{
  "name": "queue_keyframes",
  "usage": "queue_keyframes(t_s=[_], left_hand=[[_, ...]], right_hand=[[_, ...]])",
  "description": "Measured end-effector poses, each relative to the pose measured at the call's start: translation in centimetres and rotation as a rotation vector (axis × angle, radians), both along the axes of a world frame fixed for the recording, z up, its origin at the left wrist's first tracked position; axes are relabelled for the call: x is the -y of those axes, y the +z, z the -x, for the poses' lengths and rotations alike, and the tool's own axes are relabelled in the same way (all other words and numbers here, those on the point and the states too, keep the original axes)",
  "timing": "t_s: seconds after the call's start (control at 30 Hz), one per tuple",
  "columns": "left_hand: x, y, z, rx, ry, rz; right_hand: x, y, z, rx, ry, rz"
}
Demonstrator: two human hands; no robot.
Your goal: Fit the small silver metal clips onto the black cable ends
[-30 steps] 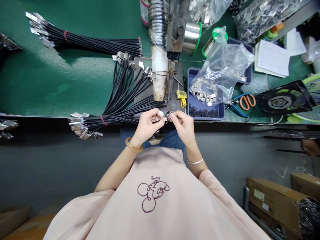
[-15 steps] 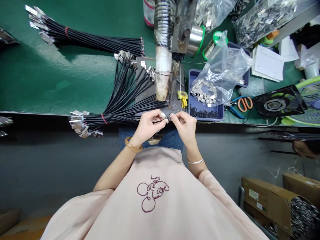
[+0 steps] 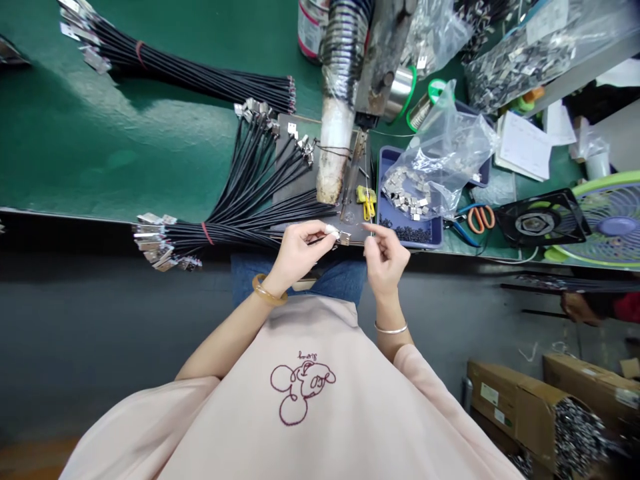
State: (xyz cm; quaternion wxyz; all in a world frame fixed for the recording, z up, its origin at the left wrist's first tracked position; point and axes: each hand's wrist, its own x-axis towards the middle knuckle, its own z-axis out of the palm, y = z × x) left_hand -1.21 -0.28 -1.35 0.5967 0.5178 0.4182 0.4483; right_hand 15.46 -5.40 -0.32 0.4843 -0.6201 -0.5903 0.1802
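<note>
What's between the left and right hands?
Head view: a small metal connector, jutting from the pinch of the left hand and apart from the right hand.

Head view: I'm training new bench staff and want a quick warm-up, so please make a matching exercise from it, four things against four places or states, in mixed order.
Column 1
1. Left hand
2. Small black parts
3. Front red band
4. Paper pad

Column 2
A. Around a bundle of black cables
B. White, to the right of the clear plastic bag
C. Fingers closed at a metal connector
D. Lying in the blue tray

Right pairs: 1-C, 2-D, 3-A, 4-B
</note>
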Motion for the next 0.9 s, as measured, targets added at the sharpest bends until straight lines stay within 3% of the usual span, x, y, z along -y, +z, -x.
queue_keyframes(t_s=[0.13,0.33,0.53,0.9], left_hand=[[-0.1,0.1,-0.5,-0.016,0.045,-0.019],[-0.1,-0.4,-0.6,-0.09,0.081,-0.072],[-0.1,-0.3,-0.8,-0.133,0.103,-0.126],[0.0,0.6,-1.5,-0.111,0.187,-0.077]], right_hand=[[0.4,0.5,0.1,-0.13,-0.088,-0.088],[-0.3,0.6,1.1,0.079,0.054,-0.042],[-1.4,0.0,1.7,-0.015,0.092,0.028],[-2.0,0.7,1.8,-0.098,0.105,0.051]])
